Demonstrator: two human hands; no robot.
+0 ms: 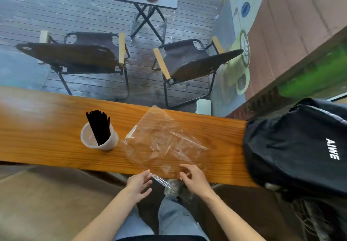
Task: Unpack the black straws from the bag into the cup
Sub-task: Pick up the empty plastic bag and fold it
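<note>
Both hands loosely open, holding nothing: left hand (138, 185) and right hand (195, 178) at bag's near edge | straws (99, 126) upright in cup (105, 139) | bag (163, 143) flat on counter (47, 133)

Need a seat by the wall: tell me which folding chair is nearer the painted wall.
The right-hand folding chair, beside the painted wall; the other chair stands farther left.

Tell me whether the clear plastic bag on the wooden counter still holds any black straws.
Empty: the clear plastic bag lies flat, wood grain showing through. The black straws stand in the translucent plastic cup.
</note>
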